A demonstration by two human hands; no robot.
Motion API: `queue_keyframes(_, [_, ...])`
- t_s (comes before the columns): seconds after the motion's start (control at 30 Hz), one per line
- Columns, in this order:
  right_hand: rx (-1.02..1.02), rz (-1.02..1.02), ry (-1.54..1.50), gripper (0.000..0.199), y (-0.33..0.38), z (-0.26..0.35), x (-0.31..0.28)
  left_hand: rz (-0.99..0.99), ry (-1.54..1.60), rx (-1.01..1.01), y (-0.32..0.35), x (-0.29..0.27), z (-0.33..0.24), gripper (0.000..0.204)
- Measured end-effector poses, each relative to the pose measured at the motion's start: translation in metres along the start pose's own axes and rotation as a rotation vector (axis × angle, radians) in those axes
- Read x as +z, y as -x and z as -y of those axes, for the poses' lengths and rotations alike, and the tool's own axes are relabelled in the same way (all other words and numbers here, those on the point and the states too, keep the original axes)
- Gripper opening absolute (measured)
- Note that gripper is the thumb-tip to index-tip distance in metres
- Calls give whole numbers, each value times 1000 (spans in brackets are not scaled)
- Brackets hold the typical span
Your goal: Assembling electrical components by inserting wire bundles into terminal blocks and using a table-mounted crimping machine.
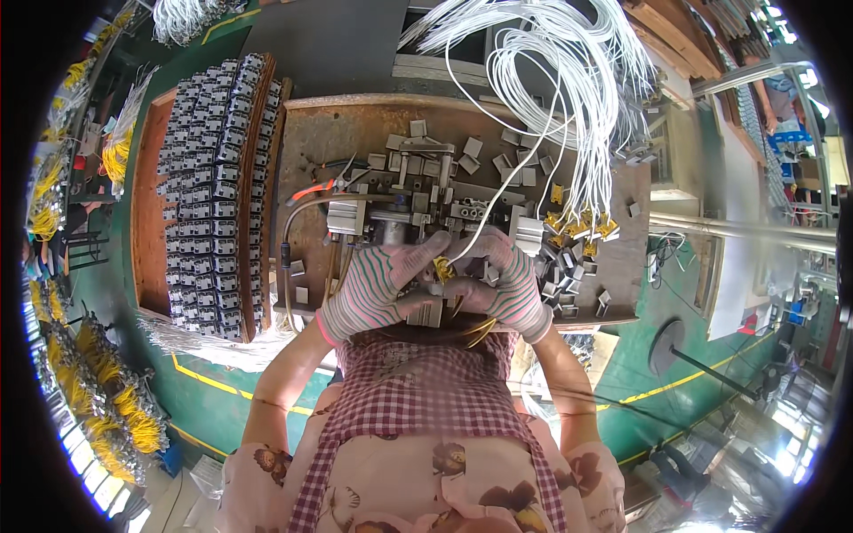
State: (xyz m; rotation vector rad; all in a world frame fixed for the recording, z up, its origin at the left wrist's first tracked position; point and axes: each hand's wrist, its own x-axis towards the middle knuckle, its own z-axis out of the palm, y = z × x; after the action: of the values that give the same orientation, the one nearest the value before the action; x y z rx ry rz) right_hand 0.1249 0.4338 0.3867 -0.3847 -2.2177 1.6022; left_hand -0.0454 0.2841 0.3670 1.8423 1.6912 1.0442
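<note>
Both my hands wear pale gloves with green and pink stripes, over a metal fixture (431,191) on the bench. A small yellow connector (442,269) on the end of a white cable (484,220) sits between them. My right hand (502,284) is closed on this connector, its thumb and fingers bent around it, though the fingertips partly hide the grip. On the other side my left hand (382,280) has its thumb and index finger apart, both pointing towards the connector. The index fingertip is close to the fixture and the right fingers.
A thick bundle of white cables (569,71) lies at the back right, with yellow connectors (582,226) on its ends. Small metal casings (569,266) are scattered on the bench (346,115). Orange-handled pliers (313,190) lie left of the fixture. A wooden rack (151,222) of grey parts stands further left.
</note>
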Motion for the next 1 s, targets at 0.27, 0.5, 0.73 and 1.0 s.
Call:
queue_keyframes(0.27, [55,231,-160,76,6,-4,0,-220,640,-380,20,39,-6,58])
queue_keyframes(0.5, [-105,51,581,73,-4,-28,16,-220,754,-726,12,45,-2,52])
queue_keyframes(0.73, [-129,152,865,68,-28,-57,15,251,-365,-140,3,0,6,51])
queue_keyframes(1.0, [54,-37,660,69,-25,-57,24,438,-709,325,-10,6,53,45])
